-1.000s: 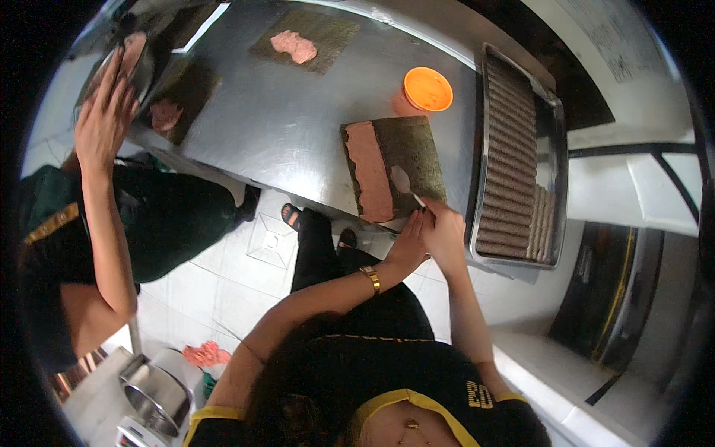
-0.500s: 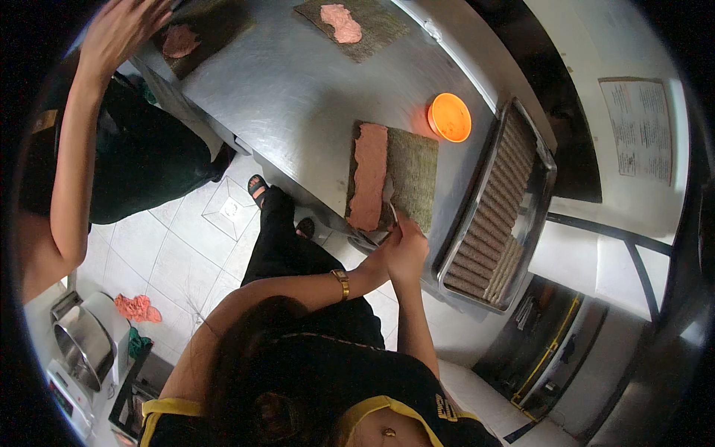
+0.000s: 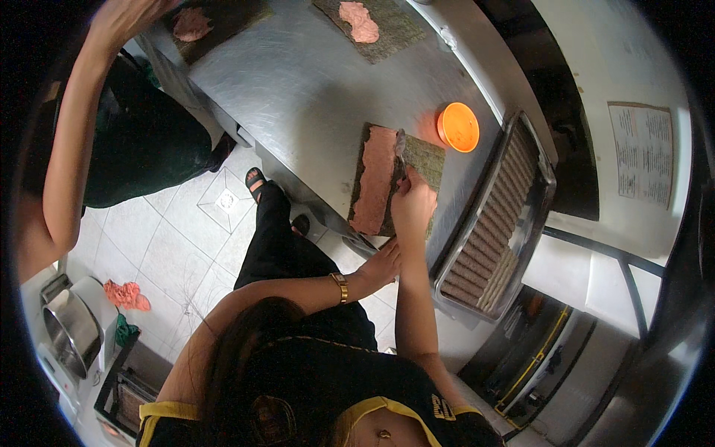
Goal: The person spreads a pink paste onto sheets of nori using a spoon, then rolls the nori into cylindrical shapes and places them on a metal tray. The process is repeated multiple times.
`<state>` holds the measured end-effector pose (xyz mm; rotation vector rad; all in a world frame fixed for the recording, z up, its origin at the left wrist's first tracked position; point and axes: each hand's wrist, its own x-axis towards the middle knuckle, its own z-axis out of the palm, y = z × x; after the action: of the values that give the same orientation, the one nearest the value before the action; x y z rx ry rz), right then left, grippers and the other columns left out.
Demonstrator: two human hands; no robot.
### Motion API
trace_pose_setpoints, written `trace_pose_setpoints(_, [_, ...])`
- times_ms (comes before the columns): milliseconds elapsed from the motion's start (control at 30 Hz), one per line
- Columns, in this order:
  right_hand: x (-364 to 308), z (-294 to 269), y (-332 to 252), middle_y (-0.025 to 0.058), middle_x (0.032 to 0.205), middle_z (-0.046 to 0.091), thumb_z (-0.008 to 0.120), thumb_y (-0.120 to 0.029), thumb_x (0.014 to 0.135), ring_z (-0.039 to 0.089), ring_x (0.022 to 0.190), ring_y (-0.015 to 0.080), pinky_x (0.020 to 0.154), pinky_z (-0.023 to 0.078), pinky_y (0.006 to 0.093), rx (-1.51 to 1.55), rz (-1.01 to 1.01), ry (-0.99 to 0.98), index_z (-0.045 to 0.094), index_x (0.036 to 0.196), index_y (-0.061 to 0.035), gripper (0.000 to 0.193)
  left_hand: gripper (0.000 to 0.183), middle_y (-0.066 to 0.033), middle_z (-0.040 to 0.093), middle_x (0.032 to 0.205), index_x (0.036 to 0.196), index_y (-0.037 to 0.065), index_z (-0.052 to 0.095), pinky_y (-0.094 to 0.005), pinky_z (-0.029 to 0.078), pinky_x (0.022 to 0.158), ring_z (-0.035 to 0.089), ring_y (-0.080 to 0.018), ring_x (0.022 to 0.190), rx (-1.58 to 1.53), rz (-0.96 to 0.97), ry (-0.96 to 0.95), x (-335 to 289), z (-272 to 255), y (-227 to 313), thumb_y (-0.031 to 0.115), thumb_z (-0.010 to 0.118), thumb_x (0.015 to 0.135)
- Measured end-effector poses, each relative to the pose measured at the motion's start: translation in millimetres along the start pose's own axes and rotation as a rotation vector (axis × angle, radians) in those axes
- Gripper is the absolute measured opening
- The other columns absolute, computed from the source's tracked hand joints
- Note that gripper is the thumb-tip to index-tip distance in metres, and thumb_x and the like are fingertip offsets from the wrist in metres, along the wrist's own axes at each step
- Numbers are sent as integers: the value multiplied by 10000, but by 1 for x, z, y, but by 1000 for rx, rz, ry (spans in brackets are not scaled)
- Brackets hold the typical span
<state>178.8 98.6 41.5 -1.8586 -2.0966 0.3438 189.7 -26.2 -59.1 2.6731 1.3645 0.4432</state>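
Note:
A dark green nori sheet (image 3: 426, 156) lies on the metal table before me. A pink minced paste (image 3: 375, 182) is spread along its left part in a long strip. My right hand (image 3: 415, 201) is closed round the handle of a metal spoon (image 3: 401, 144), whose head touches the right edge of the strip near its far end. Beside the sheet's near corner is my left hand (image 3: 381, 267), wearing a gold watch, its fingers stretched out toward my right wrist. Part of those fingers is hidden by the right wrist.
An orange bowl (image 3: 458, 127) stands beyond the sheet. On the right, a metal tray (image 3: 488, 307) holds rows of brownish rolls (image 3: 495, 216). Farther off lie two more nori sheets (image 3: 398, 37) bearing pink paste. Another person's arm (image 3: 71, 141) reaches over the table at left.
My right hand has moved the spoon away from me along the strip, to its far end. My left hand has come apart from the right and stays near the sheet's near edge.

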Motion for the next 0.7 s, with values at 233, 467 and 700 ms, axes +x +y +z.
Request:
trace_pose_setpoints(233, [27, -1, -3, 146, 855, 685, 546, 4, 780, 667, 810, 326, 732, 514, 412, -53, -54, 127, 689, 1004, -45, 270, 691, -193, 302, 1473, 1405, -21, 324, -513, 70, 1155, 234, -351, 1387, 117, 54, -176, 0, -17, -2, 418, 456, 888])
trace_pose_setpoints(467, [43, -29, 6, 158, 917, 673, 549, 22, 777, 655, 868, 327, 767, 509, 395, -126, -132, 70, 694, 1022, -87, 305, 877, -206, 229, 1500, 1403, 5, 336, -473, 63, 1159, 175, -350, 1405, 238, -5, -91, 0, -38, -8, 611, 529, 798])
trace_pose_setpoints(700, [55, -47, 21, 95, 920, 638, 590, 1, 705, 618, 883, 274, 792, 476, 404, -275, -502, -51, 707, 991, -95, 323, 908, -237, 185, 1506, 1415, -9, 298, -470, 56, 1157, 147, -359, 1410, 239, -9, -82, -2, -42, -8, 609, 534, 794])
